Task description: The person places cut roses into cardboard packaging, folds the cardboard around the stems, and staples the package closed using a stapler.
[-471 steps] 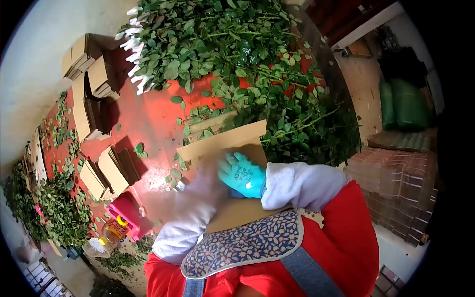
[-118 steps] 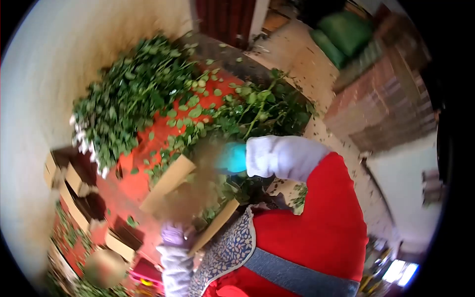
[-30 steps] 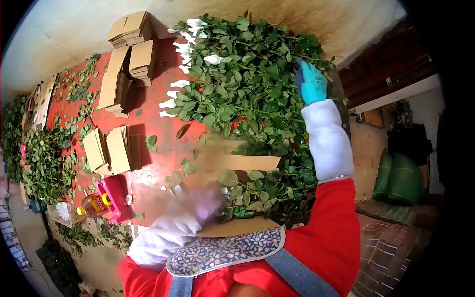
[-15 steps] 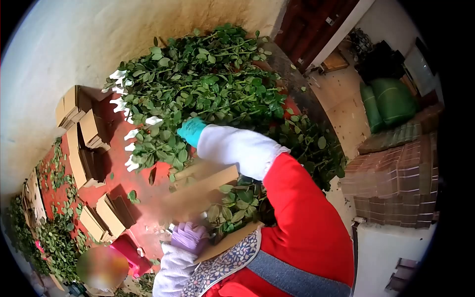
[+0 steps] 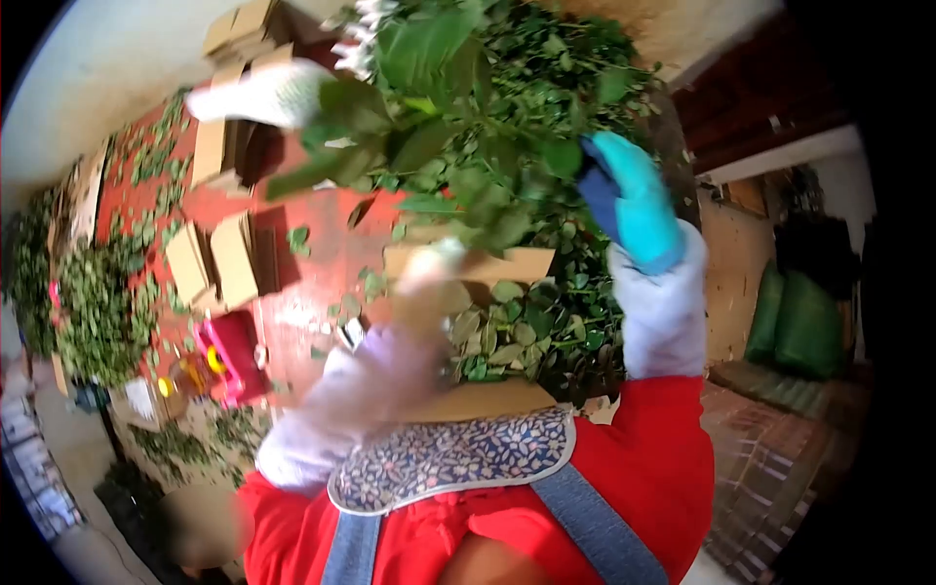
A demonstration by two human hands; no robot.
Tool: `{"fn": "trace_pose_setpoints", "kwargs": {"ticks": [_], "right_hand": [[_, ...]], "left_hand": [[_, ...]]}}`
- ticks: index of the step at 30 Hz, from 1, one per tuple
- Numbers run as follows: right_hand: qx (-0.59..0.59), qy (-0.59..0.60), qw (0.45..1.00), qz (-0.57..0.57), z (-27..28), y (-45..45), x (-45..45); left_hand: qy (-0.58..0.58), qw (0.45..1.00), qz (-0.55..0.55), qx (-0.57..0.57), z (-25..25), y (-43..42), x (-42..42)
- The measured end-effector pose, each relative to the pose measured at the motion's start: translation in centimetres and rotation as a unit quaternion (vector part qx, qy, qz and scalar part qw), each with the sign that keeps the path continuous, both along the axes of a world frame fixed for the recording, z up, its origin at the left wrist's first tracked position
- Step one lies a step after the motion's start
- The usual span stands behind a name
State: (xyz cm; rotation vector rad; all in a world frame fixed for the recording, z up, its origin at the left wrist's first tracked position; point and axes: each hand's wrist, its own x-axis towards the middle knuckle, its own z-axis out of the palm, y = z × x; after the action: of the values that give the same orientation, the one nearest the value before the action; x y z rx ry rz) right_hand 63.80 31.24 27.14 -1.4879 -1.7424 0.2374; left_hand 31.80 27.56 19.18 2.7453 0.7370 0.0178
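Note:
My right hand, in a teal glove with a dark palm, is closed around the lower end of a leafy rose stem. The stem lies crosswise in the air, and its head at the left wears a white net sleeve. My left hand, in a pale purple glove, is smeared by motion, so its fingers do not show. Just above it a blurred beige shape cannot be made out. Cut leafy stems lie between two cardboard strips, the farther strip and the nearer one.
A heap of leafy stems covers the back of the red table. Folded cardboard pieces stand at the left, near a pink object and yellow-capped bottle. Green sacks are on the floor at right.
My right hand has come back from the heap toward the right, lifting the rose stem. My left hand has moved up and is blurred. The view has shifted.

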Motion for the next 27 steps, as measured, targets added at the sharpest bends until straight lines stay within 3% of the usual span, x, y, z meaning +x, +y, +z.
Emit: {"fn": "trace_pose_setpoints", "kwargs": {"ticks": [1, 2, 3, 5, 6, 7, 8, 11, 12, 13, 16, 17, 18, 20, 21, 22, 23, 25, 26, 27], "right_hand": [[-0.028, -0.001, 1.0, 0.001, 1.0, -0.9, 0.4], [-0.003, -0.198, 0.98, 0.016, 2.0, -1.1, 1.3], [-0.133, 0.018, 0.99, -0.038, 0.7, -1.0, 2.9], [-0.125, 0.009, 0.992, 0.005, -4.4, -1.0, 5.7], [-0.168, 0.089, 0.982, 0.014, -5.5, -1.4, 6.2], [-0.162, 0.002, 0.987, 0.017, -4.7, -1.7, 5.1], [-0.158, -0.081, 0.984, 0.02, -4.0, -2.4, 3.8], [-0.129, -0.077, 0.986, 0.075, -2.2, -3.0, 1.2], [-0.096, -0.085, 0.986, 0.105, -1.4, -3.1, 0.7], [-0.199, -0.007, 0.976, 0.087, -1.1, -3.2, 1.1], [-0.156, -0.054, 0.975, 0.147, 0.9, -5.3, 0.3], [-0.075, -0.145, 0.972, 0.171, 1.3, -5.0, -0.8], [-0.076, -0.148, 0.971, 0.173, 1.0, -5.3, -0.7], [-0.082, -0.181, 0.97, 0.143, -1.0, -6.2, 0.5], [-0.139, -0.049, 0.986, 0.082, -2.1, -7.0, 1.2], [-0.266, 0.13, 0.955, 0.006, -3.0, -6.8, 3.9], [-0.288, 0.225, 0.928, -0.075, -1.7, -6.0, 4.7], [-0.191, 0.235, 0.943, -0.136, 0.9, -3.5, 5.6], [-0.076, 0.146, 0.98, -0.115, 1.7, -2.2, 5.9], [-0.01, 0.199, 0.973, -0.115, 3.4, -1.0, 5.7]], "left_hand": [[-0.002, 1.0, -0.003, 0.008, -1.7, -0.5, -0.7], [-0.012, 1.0, 0.005, -0.014, -2.2, -0.6, -0.9], [-0.009, 0.998, 0.012, -0.064, -2.5, -0.6, -0.8], [0.027, 0.984, 0.037, -0.173, -2.4, -0.9, -1.0], [0.059, 0.981, 0.039, -0.181, -2.0, -0.8, -0.8], [0.092, 0.977, 0.04, -0.188, -1.5, -0.8, -0.7], [-0.008, 0.991, 0.052, -0.124, -2.9, -1.3, -1.2], [-0.139, 0.986, 0.094, -0.023, -5.1, -2.8, -1.3], [-0.131, 0.985, 0.103, -0.043, -5.3, -2.9, -1.4], [-0.123, 0.984, 0.111, -0.062, -5.4, -3.0, -1.5], [-0.175, 0.976, 0.125, -0.027, -6.5, -3.1, -1.9], [-0.173, 0.978, 0.085, -0.077, -7.3, -2.6, -2.1], [-0.174, 0.976, 0.042, -0.125, -7.5, -2.3, -2.3], [-0.067, 0.991, -0.029, -0.11, -3.1, -1.1, -2.9], [-0.069, 0.993, -0.01, -0.092, -2.4, -1.3, -2.7], [-0.07, 0.995, 0.009, -0.074, -2.2, -1.5, -2.4], [-0.093, 0.994, -0.045, -0.019, -3.0, -1.3, -2.5], [-0.075, 0.994, -0.015, -0.082, -3.8, -1.3, -2.7], [-0.054, 0.988, 0.017, -0.142, -3.8, -1.2, -2.4], [-0.007, 0.992, 0.016, -0.129, -1.8, -1.1, -1.9]]}}
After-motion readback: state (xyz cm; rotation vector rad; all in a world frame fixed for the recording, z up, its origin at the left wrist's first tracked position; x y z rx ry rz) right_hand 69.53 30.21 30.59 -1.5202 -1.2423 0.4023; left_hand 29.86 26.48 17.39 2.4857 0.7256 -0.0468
